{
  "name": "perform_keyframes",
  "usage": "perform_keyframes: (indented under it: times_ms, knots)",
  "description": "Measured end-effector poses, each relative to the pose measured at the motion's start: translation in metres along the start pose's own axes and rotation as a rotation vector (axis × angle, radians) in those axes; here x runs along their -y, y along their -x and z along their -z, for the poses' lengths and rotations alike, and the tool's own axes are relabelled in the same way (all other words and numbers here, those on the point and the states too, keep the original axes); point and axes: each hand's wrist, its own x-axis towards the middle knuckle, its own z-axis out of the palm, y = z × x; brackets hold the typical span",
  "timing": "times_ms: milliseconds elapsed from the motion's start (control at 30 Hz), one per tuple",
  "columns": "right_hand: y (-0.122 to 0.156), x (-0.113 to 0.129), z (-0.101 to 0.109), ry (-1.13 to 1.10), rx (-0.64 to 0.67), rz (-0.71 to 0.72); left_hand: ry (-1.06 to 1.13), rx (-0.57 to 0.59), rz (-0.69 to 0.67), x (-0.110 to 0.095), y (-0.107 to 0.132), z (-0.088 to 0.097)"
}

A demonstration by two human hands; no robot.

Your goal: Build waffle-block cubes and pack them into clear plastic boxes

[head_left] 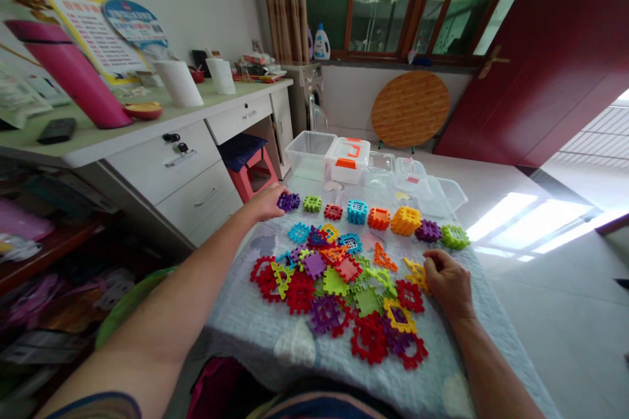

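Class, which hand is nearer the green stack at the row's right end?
Right. The right hand is just in front of the green stack; the left hand is far left, touching a purple stack.

Left grip (270,202): touching purple stack (291,201)
Right grip (449,281): beside yellow pieces (415,273)
Tabletop (240,321): we count eight stacks (379,218) in one row

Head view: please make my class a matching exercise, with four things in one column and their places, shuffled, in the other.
Things
1. Left hand
2. Right hand
3. Round wooden board
4. Box with orange clasps

Places
A. Against the wall, below the window
B. Next to loose yellow pieces
C. Between clear containers, beyond the row of blocks
D. At the purple block on the row's left end

Pairs: 1-D, 2-B, 3-A, 4-C
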Motion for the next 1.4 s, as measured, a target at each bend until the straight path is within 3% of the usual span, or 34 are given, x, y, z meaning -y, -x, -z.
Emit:
perform_keyframes:
  times_ms: [167, 300, 533, 900, 1000, 1067, 1133, 1200, 1300, 1400]
  knots:
    - [0.000, 0.000, 0.000, -0.009, -0.001, -0.005, -0.079, 0.102, 0.029, -0.004, -0.042, 0.005]
    - [0.000, 0.000, -0.001, -0.004, -0.007, 0.005, -0.091, 0.188, 0.049, -0.002, -0.059, -0.001]
    - [0.000, 0.001, -0.001, -0.008, -0.004, -0.006, -0.093, 0.308, 0.099, 0.006, -0.067, -0.016]
    - [0.000, 0.003, 0.000, 0.003, -0.003, -0.008, -0.081, 0.262, 0.090, 0.006, -0.066, -0.021]
    - [-0.001, 0.003, 0.001, -0.003, -0.007, -0.008, -0.080, 0.191, 0.100, 0.004, -0.059, -0.019]
    - [-0.001, 0.003, 0.001, -0.003, -0.007, -0.007, -0.069, 0.083, 0.081, 0.001, -0.048, -0.018]
    - [-0.001, 0.002, 0.002, 0.006, -0.009, -0.005, -0.029, -0.046, 0.009, -0.003, -0.030, -0.017]
    - [-0.001, 0.002, 0.002, 0.015, -0.009, -0.002, 0.041, -0.102, -0.098, -0.009, -0.008, -0.019]
    - [0.000, 0.003, 0.002, 0.013, -0.011, -0.004, 0.151, 0.035, -0.210, -0.016, 0.024, -0.028]
    - [0.001, 0.004, 0.003, 0.012, -0.020, -0.003, 0.164, 0.172, -0.237, -0.019, 0.042, -0.039]
